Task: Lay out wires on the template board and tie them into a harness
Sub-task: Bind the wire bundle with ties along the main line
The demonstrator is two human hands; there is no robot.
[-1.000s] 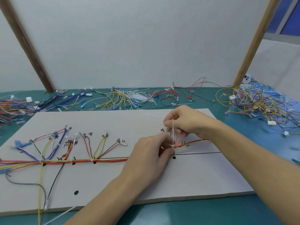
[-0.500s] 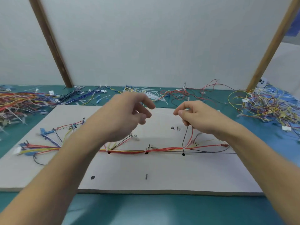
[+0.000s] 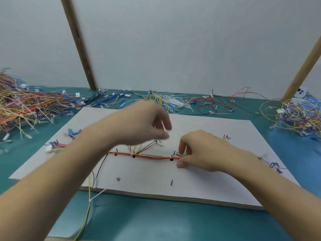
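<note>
A white template board (image 3: 208, 180) with black marks lies on the teal table. Along its middle line runs a red, orange and yellow wire bundle (image 3: 151, 156), with branches fanning up near its left half. My right hand (image 3: 199, 150) rests low on the board and pinches the right end of the bundle between thumb and fingers. Raised above the board's centre, my left hand (image 3: 144, 124) is blurred, its fingers curled round what looks like a thin white cable tie (image 3: 164, 128). Blue connectors (image 3: 72, 133) lie at the board's left end.
A large heap of mixed wires (image 3: 22, 108) fills the left of the table, and another tangle (image 3: 295, 115) sits at the right. Loose white cable ties (image 3: 175, 100) lie behind the board. Two wooden posts (image 3: 78, 44) (image 3: 302, 66) lean against the white wall. A yellow wire (image 3: 88, 206) hangs over the board's front edge.
My left hand rose off the bundle and now hovers above the board's centre. My right hand dropped from pulling a tie upward to pinching the bundle. My view shifted left.
</note>
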